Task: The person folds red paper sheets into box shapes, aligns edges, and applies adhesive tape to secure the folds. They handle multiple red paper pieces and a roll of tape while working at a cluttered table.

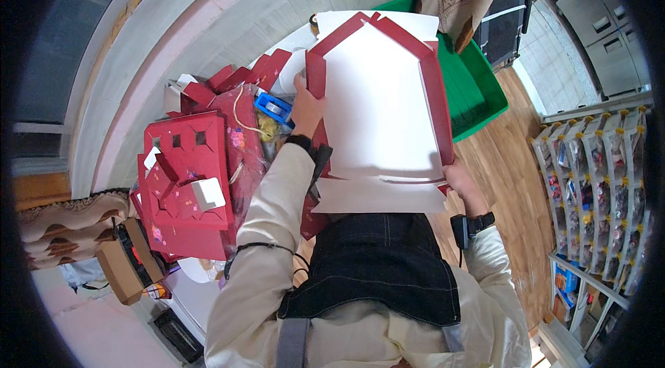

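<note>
In front of me is an unfolded cardboard box (379, 101), white inside with red folded-up side walls that slant to a peak at the far end. My left hand (309, 108) is closed on its left red wall. My right hand (463, 184) grips the near right corner, where a white flap (381, 196) hangs toward my apron. Beside my left hand lies a blue tape dispenser (274, 109). Left of it are a red bag (239, 138) with a rope handle and a red cardboard piece (181, 160) with square cut-outs.
A green plastic bin (481, 94) stands behind the box on the right. Racks of clear drawers (589, 188) line the right side above the wooden floor (509, 153). An open brown carton (121, 267) is at the lower left. More red cardboard pieces (239, 77) lie at the far left.
</note>
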The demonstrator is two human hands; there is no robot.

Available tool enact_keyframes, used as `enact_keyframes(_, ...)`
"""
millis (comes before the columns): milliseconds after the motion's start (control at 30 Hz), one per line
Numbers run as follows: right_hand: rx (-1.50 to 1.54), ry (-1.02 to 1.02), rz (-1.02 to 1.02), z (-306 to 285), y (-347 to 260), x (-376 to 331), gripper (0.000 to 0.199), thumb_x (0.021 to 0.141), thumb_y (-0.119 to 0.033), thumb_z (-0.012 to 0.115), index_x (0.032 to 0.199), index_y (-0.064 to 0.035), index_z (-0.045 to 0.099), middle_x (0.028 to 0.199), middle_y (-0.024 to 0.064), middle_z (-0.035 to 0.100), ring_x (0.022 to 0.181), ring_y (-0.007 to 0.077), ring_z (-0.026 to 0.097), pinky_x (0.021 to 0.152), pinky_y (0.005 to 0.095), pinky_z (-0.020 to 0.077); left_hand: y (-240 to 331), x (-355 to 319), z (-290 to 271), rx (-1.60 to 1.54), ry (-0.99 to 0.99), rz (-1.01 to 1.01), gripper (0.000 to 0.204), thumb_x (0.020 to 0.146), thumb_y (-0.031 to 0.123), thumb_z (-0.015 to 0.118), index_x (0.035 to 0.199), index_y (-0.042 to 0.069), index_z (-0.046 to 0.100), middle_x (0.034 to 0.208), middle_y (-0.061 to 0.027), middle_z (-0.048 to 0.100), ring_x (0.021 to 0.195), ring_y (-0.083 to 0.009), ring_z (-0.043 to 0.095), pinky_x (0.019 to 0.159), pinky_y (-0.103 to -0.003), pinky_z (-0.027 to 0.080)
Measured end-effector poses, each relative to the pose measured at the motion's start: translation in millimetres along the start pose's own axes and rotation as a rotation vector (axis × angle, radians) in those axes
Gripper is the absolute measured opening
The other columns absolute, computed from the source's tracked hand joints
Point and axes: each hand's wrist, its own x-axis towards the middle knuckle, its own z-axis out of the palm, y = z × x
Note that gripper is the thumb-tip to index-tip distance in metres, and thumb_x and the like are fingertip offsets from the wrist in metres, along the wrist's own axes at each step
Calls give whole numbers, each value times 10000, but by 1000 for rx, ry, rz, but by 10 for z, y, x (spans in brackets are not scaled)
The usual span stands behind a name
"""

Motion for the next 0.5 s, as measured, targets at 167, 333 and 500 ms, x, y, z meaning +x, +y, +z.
enact_keyframes(167, -25, 11, -81, 23, 44, -33, 423, 797, -148, 504, 1141, 79, 596, 980, 194, 678, 916, 283, 656, 808, 382, 502, -44, 364, 36, 81, -53, -24, 759, 734, 273, 729, 1349, 46, 346, 1112, -247, 633, 1021, -420, 618, 853, -488, 508)
enact_keyframes(333, -70, -8, -87, 14, -261, -291, 433, 777, -106, 487, 1155, 79, 589, 1021, 219, 673, 986, 306, 651, 855, 380, 490, -146, 422, 98, 162, -5, -34, 628, 741, 248, 725, 1255, 35, 433, 1064, -247, 643, 997, -420, 625, 842, -495, 510)
enact_keyframes(500, 0, 46, -158, 85, 291, 55, 458, 773, -92, 481, 1184, 93, 559, 1035, 251, 666, 1028, 339, 642, 882, 386, 484, 1, 407, 139, 169, 0, -18, 579, 751, 226, 717, 1226, 45, 440, 1028, -233, 654, 963, -418, 636, 819, -496, 517)
